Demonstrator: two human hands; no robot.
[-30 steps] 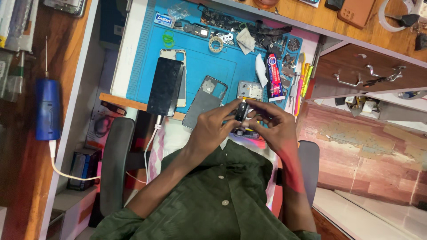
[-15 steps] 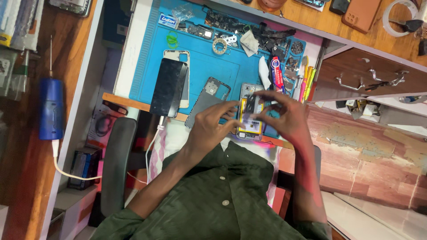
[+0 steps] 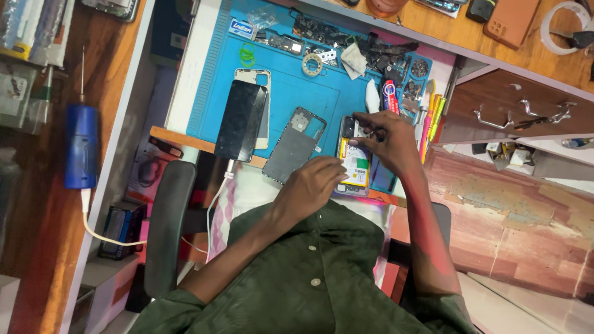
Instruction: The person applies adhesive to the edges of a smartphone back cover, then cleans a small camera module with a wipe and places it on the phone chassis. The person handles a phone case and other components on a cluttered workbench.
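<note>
Since a moment ago both hands have come down with the opened phone (image 3: 354, 162), which now lies flat at the near edge of the blue mat (image 3: 297, 93) beside the grey back cover (image 3: 293, 144). My left hand (image 3: 312, 184) rests curled against its lower edge, steadying it. My right hand (image 3: 388, 141) arches over its top end, fingertips pressed together there; whether they pinch anything I cannot tell.

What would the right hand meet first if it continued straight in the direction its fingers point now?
The right hand points toward the mat's far edge. Just beyond its fingertips lies the white tube, probably the first thing met; depth is unclear.
</note>
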